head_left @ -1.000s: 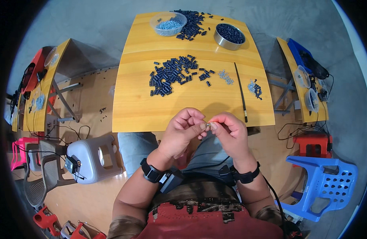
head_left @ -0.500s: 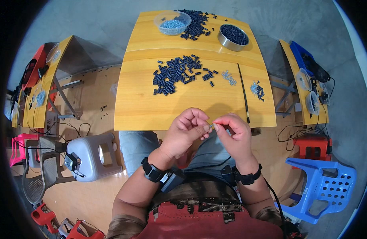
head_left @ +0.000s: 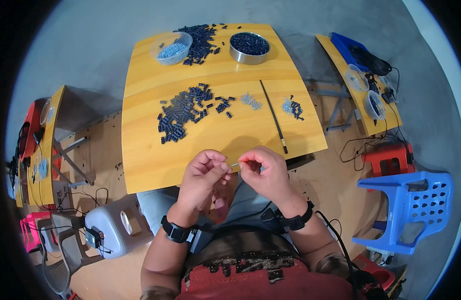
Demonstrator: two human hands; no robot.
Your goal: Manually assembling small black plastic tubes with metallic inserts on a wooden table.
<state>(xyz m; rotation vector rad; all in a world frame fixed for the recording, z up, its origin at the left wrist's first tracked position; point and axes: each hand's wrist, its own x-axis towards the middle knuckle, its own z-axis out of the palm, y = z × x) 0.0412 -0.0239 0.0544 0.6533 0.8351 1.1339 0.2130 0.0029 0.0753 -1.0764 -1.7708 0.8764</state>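
In front of the table's near edge, my left hand (head_left: 205,177) and my right hand (head_left: 264,172) face each other with the fingertips almost meeting. A tiny silvery metal piece (head_left: 235,164) sticks out of my right thumb and finger toward the left hand; its exact kind is too small to tell. My left thumb and finger are pinched, and what lies between them is hidden. Beyond the hands, a heap of short black cylindrical pieces (head_left: 183,111) lies on the yellow table (head_left: 215,137). To its right are small silvery pieces (head_left: 251,101) and a mixed pile of silvery and black bits (head_left: 292,107).
A thin black rod (head_left: 274,116) lies across the table's right part. At the back stand a clear tub (head_left: 173,50) of silvery pieces, a loose black heap (head_left: 201,42) and a round metal tin (head_left: 249,50). A blue plastic chair (head_left: 410,210) and a grey stool (head_left: 118,225) flank me.
The view has shifted and turned, so the table appears farther left. My hands have drawn slightly apart, and the silvery piece now shows in the gap between the fingertips.
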